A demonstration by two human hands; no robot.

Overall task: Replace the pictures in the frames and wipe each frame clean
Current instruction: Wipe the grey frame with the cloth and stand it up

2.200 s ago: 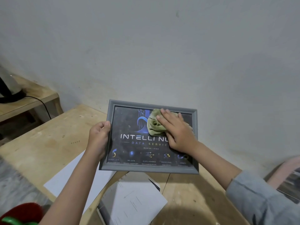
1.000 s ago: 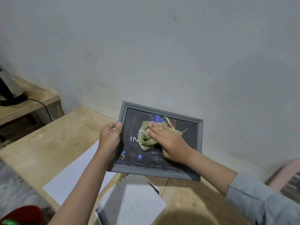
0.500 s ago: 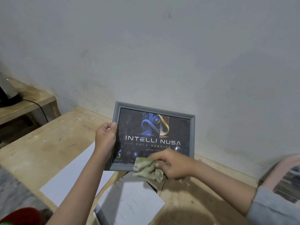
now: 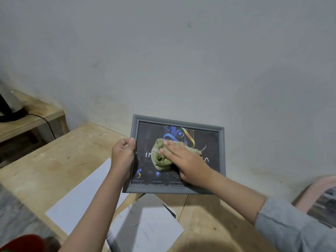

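A grey picture frame (image 4: pixel 222 153) with a dark blue printed picture is held tilted above the wooden table (image 4: pixel 54 160), near the wall. My left hand (image 4: pixel 122 157) grips the frame's left edge, thumb on the front. My right hand (image 4: pixel 183 162) lies flat with straight fingers on a crumpled green cloth (image 4: pixel 161 159), pressing it against the middle of the glass. The cloth and hand hide most of the picture's white lettering.
White paper sheets (image 4: pixel 80 200) lie on the table under the frame, one over a dark flat object (image 4: pixel 145 228). A low wooden shelf (image 4: pixel 31 117) with a black cable stands at left. A pink object (image 4: pixel 320 195) is at the right edge, a red one (image 4: pixel 23 242) bottom left.
Half a second ago my right hand held the cloth at the frame's bottom edge; it has moved up onto the middle of the glass. The frame has tilted back slightly.
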